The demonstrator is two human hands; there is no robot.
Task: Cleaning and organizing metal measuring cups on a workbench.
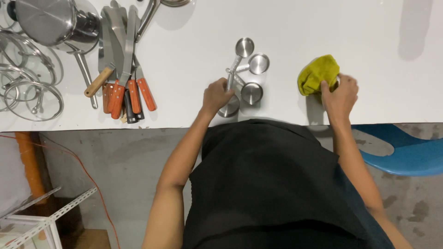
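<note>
My left hand grips the handles of a set of steel measuring cups fanned out on the white table near its front edge. One cup sits right under that hand. My right hand rests on the table to the right, its fingers closed on a bunched yellow-green cloth.
A row of knives with orange and wooden handles lies at the left. Further left stand a steel pot and glass lids. A blue chair is below the table at right; a white metal rack stands at lower left.
</note>
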